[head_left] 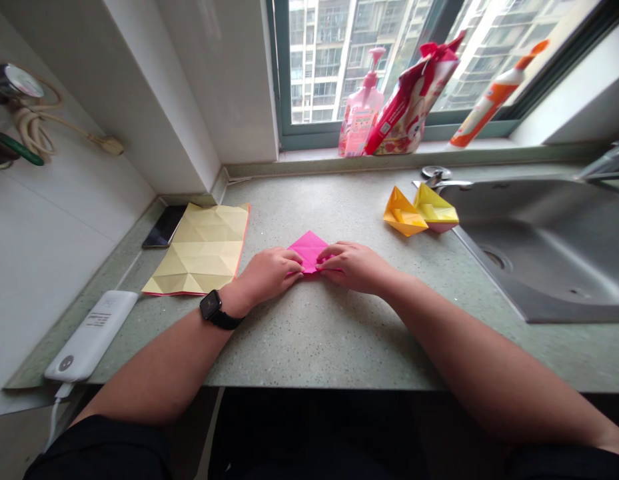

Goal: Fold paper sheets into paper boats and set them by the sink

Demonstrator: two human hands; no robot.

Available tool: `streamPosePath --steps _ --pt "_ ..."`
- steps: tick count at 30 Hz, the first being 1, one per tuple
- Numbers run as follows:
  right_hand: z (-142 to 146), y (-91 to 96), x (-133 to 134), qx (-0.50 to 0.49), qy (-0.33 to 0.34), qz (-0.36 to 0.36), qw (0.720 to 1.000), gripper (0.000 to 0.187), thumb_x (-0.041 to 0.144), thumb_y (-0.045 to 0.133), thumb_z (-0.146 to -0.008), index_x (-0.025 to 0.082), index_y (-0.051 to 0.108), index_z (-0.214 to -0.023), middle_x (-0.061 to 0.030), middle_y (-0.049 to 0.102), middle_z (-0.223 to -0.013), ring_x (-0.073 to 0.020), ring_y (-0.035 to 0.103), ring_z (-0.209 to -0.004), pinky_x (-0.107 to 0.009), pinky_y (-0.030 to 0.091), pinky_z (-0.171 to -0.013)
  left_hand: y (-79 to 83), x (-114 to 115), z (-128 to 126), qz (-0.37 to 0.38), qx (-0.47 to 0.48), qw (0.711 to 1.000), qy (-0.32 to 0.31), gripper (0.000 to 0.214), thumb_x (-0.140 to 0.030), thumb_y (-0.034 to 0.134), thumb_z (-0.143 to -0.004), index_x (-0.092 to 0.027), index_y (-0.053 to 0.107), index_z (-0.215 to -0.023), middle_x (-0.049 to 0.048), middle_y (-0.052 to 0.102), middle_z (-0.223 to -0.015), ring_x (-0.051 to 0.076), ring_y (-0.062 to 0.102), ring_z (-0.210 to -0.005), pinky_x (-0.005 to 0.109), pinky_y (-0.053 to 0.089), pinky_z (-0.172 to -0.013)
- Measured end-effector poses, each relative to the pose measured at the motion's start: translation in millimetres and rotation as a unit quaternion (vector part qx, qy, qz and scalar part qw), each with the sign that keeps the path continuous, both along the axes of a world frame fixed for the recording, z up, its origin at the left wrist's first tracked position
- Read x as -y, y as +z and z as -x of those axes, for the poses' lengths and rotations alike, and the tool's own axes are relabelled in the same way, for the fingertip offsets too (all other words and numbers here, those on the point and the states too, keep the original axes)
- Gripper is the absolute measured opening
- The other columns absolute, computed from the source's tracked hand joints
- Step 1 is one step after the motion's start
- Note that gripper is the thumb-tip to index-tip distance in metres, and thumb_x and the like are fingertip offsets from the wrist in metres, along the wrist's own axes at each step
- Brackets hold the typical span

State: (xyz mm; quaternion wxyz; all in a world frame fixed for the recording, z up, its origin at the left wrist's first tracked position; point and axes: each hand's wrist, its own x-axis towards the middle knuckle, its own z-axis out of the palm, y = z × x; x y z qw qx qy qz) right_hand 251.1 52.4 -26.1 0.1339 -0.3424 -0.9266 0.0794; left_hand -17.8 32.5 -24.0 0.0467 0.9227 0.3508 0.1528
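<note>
Pink paper (309, 249) lies on the counter (314, 333), pinched by left hand (270, 273) and right hand (358, 268), well back from the front edge (319, 386), well apart from the cut-off sink (554, 240); fingers (333, 251) hide its side corners.

Lateral and forward clearance

Open counter (319, 340) lies on the near side of the left hand (269, 275) and right hand (356, 267), beyond the pink paper (309, 249) between them, and rightward to the sink (554, 247). Creased yellow paper (204, 240) obstructs leftward passage; an orange boat (403, 213) and yellow boat (438, 207) stand ahead-right.
</note>
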Motion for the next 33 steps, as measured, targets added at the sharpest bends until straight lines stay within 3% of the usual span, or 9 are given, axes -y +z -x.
streamPosePath --steps 15,22,28,33 --pt "-9.5 7.5 -3.2 -0.001 -0.007 0.044 0.999 0.014 0.025 0.075 -0.096 0.031 0.087 -0.099 -0.0024 0.084 -0.111 -0.0214 0.077 -0.099 -0.036 0.059 -0.093 10.3 6.5 -1.2 -0.005 -0.048 0.997 0.061 0.028 -0.032 0.059 -0.108 -0.02 0.075 -0.088 0.006 0.077 -0.091 0.02 0.068 -0.077 0.032 0.047 -0.07" --pt "-11.1 12.8 -4.0 0.033 -0.018 0.036 0.999 0.019 0.028 0.067 -0.101 0.026 0.083 -0.09 -0.0045 0.082 -0.107 -0.0207 0.074 -0.091 -0.034 0.053 -0.082 11.1 7.2 -3.7 -0.003 -0.046 0.993 0.107 0.028 -0.032 0.054 -0.112 -0.02 0.072 -0.094 0.0068 0.078 -0.095 0.021 0.069 -0.081 0.033 0.047 -0.071" --pt "-10.3 10.5 -6.7 0.06 -0.082 0.014 0.995 0.029 0.028 0.059 -0.105 0.023 0.078 -0.083 -0.0059 0.078 -0.098 -0.0192 0.068 -0.082 -0.033 0.045 -0.072 9.4 4.4 -2.1 0.003 -0.038 0.986 0.164 0.026 -0.03 0.051 -0.113 -0.02 0.071 -0.1 0.0074 0.078 -0.096 0.023 0.071 -0.083 0.033 0.047 -0.069" --pt "-9.9 7.1 -9.4 0.054 -0.112 0.013 0.992 0.028 0.032 0.06 -0.106 0.023 0.077 -0.085 -0.0067 0.077 -0.096 -0.0205 0.068 -0.084 -0.034 0.044 -0.072 6.9 -0.8 1.9 0.016 -0.015 0.985 0.172 0.019 -0.027 0.056 -0.111 -0.02 0.07 -0.102 0.0077 0.079 -0.098 0.023 0.072 -0.086 0.034 0.051 -0.073"
